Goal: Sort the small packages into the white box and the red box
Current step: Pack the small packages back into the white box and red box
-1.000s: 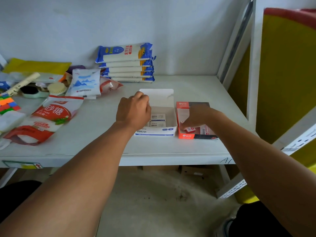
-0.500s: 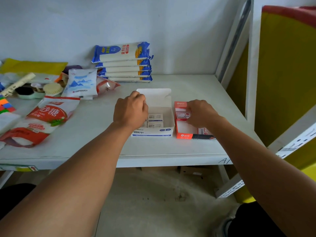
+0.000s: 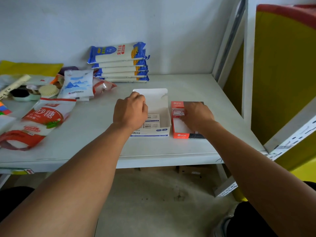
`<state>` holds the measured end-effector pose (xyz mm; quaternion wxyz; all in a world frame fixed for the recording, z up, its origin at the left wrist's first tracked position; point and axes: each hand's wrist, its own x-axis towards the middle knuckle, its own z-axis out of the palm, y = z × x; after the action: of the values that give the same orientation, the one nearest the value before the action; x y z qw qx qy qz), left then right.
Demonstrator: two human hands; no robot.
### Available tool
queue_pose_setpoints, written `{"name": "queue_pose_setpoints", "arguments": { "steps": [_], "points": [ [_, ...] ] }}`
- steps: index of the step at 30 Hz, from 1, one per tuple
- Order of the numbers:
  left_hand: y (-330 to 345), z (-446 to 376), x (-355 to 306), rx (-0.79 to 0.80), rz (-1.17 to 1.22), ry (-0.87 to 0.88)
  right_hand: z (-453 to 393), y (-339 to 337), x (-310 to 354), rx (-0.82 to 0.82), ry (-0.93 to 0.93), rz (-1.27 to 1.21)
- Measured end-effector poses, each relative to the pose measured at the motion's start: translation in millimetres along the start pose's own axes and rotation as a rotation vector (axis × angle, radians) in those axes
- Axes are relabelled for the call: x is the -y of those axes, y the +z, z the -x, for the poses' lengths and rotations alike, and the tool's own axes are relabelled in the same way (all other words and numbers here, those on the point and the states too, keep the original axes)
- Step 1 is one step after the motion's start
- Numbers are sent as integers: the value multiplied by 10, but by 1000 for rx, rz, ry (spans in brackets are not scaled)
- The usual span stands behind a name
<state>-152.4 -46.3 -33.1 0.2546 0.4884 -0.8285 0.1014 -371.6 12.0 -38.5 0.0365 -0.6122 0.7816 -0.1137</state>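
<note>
Two open boxes are parked side by side near the front edge of the counter (image 3: 188,151). The white box (image 3: 156,133) is on the left with its lid flap stood up at the back, and a couple of small white packages (image 3: 152,118) are seen lying inside. The left hand (image 3: 130,111) is curled loosely over its left wall; whether anything is held can't be told. The red box (image 3: 177,135) is just beside it, touching or nearly so. The right hand (image 3: 196,115) is laid down inside it, fingers pressed on a small red-and-white package (image 3: 177,112) at the back end.
</note>
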Motion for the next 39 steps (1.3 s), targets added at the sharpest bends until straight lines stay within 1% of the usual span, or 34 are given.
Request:
{"name": "queue_pose_setpoints", "arguments": {
  "steps": [3, 6, 7, 11, 13, 15, 18, 21, 23, 25, 29, 34, 39],
  "points": [
    [-15, -14, -7, -3, -2, -2, -4, -132, -60, 46, 51, -71],
    [-24, -9, -4, -4, 6, -13, -47, -319, -174, 3, 158, -30],
    [-21, -1, -4, -4, 12, -13, -49, -365, -206, 19, 178, -5],
    [-9, 20, -13, -15, 29, -15, 28, -407, -193, 216, 159, 90],
    [-12, 15, -30, -15, 31, -18, 75, -370, -166, 262, 132, 143],
    [-18, 14, -38, -15, 28, -15, 107, -341, -139, 290, 129, 124],
    [-27, 18, -27, -12, 26, -14, 47, -287, -118, 299, 107, 37],
    [-31, 19, -4, -10, 27, -23, -46, -317, -106, 228, 81, -88],
    [-31, 22, 1, -11, 26, -25, -67, -383, -128, 177, 46, -282],
    [-22, 26, 0, -16, 34, -23, -30, -428, -182, 194, 2, -424],
    [-12, 16, 8, -15, 22, -23, -2, -371, -295, 297, -17, -308],
    [-3, 15, -6, -11, 20, -15, -7, -338, -263, 253, -42, -262],
    [-11, 6, -22, -6, 18, -18, 48, -228, -172, 283, -104, -163]
  ]
}}
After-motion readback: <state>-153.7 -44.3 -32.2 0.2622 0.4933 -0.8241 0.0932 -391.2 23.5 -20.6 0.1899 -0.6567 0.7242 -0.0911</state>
